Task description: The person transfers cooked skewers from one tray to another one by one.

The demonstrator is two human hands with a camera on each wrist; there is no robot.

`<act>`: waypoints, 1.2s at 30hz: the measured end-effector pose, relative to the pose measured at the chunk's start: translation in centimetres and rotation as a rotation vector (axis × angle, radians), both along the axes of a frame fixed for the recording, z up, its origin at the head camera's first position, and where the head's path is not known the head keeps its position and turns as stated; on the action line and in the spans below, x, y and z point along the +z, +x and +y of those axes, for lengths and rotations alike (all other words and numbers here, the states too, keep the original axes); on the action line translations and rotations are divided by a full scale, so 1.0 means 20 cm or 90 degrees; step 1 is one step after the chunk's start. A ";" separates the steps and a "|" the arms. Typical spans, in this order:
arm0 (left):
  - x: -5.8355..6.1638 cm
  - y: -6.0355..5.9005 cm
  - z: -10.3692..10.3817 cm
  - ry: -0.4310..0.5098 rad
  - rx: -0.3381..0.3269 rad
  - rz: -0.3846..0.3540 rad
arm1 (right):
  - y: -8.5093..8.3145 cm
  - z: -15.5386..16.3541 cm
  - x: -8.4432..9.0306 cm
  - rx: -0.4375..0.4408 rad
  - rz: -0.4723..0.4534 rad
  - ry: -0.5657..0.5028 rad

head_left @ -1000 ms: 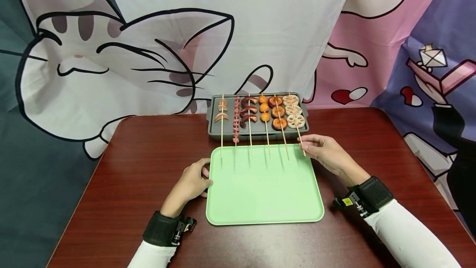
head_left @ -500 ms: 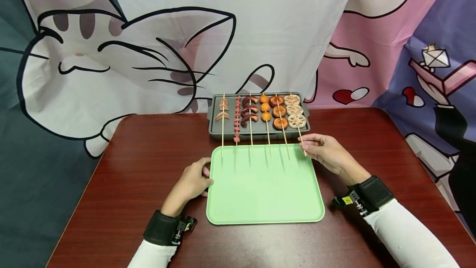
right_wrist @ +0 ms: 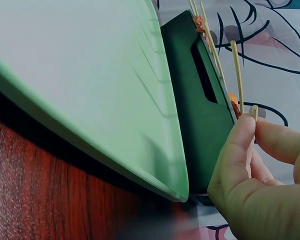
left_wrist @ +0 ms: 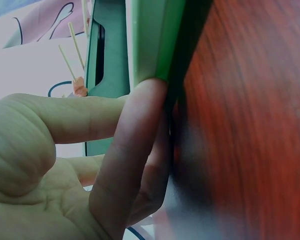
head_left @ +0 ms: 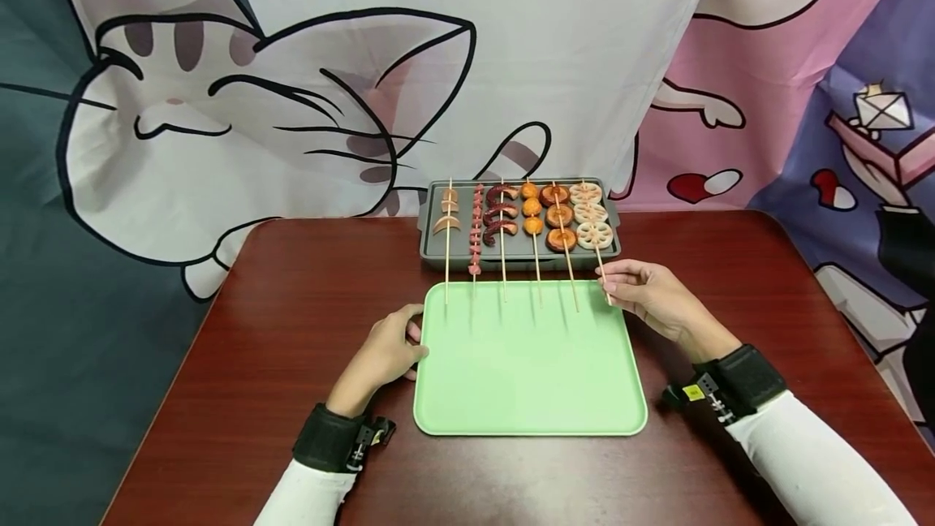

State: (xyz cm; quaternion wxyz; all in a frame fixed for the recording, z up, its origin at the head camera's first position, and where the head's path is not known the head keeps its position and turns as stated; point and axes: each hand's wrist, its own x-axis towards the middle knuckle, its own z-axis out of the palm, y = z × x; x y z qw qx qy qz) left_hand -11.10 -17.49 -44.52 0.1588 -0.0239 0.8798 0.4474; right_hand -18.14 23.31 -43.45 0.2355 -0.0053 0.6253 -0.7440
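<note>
six skewers lie on the grey tray at centre frame; the right hand pinches the lotus-root skewer. left wrist view: the left hand touches the green tray, fingers straight. right wrist view: fingertips clamp the stick.

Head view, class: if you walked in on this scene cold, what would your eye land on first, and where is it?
First, the row of six food skewers lying on the grey grill tray at the table's far edge, their sticks reaching over the empty green tray in front. Next, the right hand pinching the stick of the lotus-root skewer, rightmost in the row. The left hand touches the green tray's left rim.
</note>
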 end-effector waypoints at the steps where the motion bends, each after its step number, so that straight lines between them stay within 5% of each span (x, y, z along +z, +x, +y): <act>1: 0.00 0.00 0.00 0.000 0.001 0.000 | 0.00 0.00 0.00 0.001 0.001 -0.003; 18: 0.01 0.00 -0.01 -0.002 0.004 -0.003 | 0.02 0.01 0.03 -0.002 0.028 0.019; 36: 0.00 0.00 0.00 0.003 -0.003 0.001 | 0.15 0.02 0.05 0.045 0.051 0.056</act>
